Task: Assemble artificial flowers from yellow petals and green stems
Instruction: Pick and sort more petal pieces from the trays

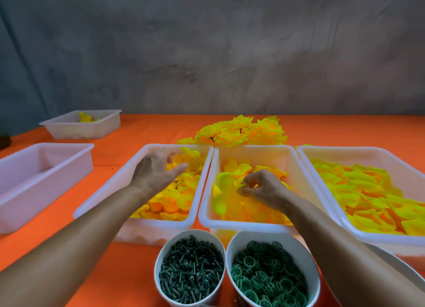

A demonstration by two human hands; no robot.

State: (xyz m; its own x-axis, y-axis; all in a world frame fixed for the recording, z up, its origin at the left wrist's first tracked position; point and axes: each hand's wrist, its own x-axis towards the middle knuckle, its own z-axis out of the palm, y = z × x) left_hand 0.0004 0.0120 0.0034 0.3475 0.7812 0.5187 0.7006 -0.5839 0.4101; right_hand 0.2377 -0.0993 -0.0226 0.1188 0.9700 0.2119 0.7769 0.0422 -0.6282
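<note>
Three white trays hold yellow petals: a left tray [140, 159], a middle tray [285, 154] and a right tray [358, 152]. My left hand [156, 171] hovers over the left tray's petals [174, 200], fingers spread and relaxed, holding nothing. My right hand [264, 188] is down in the middle tray, fingertips pinching a yellow petal [232, 191]. In front stand a cup of dark green stem pegs [190, 270] and a cup of green rings [266, 274]. Finished yellow flowers [241, 131] lie piled behind the trays.
An empty white tray [46, 168] sits at the left on the orange tablecloth [128, 131]. A smaller tray [80, 125] with a few yellow pieces stands at the far left back. A grey wall rises behind the table.
</note>
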